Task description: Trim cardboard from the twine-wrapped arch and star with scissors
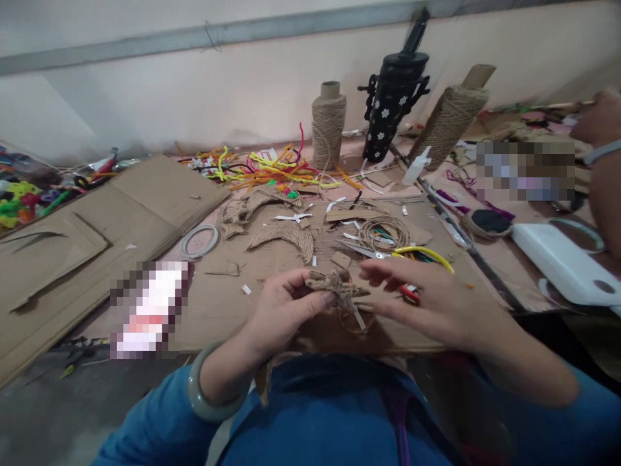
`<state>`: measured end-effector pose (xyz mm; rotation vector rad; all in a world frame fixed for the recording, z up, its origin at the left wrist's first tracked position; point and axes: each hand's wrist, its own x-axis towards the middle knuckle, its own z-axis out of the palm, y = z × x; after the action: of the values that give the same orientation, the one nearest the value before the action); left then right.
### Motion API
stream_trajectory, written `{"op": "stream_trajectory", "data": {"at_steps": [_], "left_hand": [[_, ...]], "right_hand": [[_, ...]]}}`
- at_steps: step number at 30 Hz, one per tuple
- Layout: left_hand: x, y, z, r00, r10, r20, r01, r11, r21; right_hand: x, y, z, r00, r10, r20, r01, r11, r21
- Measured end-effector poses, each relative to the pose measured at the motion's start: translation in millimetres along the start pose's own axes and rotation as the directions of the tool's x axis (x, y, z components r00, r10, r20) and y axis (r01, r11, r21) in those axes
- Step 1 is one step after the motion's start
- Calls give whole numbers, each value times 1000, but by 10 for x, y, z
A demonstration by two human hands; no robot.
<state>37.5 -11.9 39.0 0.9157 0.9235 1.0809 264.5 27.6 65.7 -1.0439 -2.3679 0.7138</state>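
Observation:
Between the thumb and fingers of my left hand (286, 303) is a small piece wrapped in jute twine (336, 288), raised a little over the cardboard-covered table. My right hand (427, 304) is just right of it, fingers apart and with nothing gripped. Beyond that hand lie scissors with yellow handles (427, 252), close to a loose coil of twine (383, 232). A red handle (409, 294) shows partly under my right fingers. Further forward rest curved twine-covered crescents (286, 238) on the cardboard.
Two twine spools (328, 126) and a black flowered holder (392, 107) stand by the wall. A glue bottle (416, 168), colourful pipe cleaners (276, 165), a tape roll (200, 241) and a white device (565, 262) lie around. Another person's hand (599, 120) is at right.

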Motion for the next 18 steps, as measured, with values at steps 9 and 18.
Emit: {"op": "stream_trajectory", "data": {"at_steps": [9, 18], "left_hand": [[43, -25, -135, 996, 41, -76, -29, 987, 159], [26, 108, -133, 954, 17, -298, -42, 996, -77]], "right_hand": [[203, -42, 381, 947, 323, 2, -258, 755, 603], [144, 92, 403, 894, 448, -7, -294, 599, 745]]}}
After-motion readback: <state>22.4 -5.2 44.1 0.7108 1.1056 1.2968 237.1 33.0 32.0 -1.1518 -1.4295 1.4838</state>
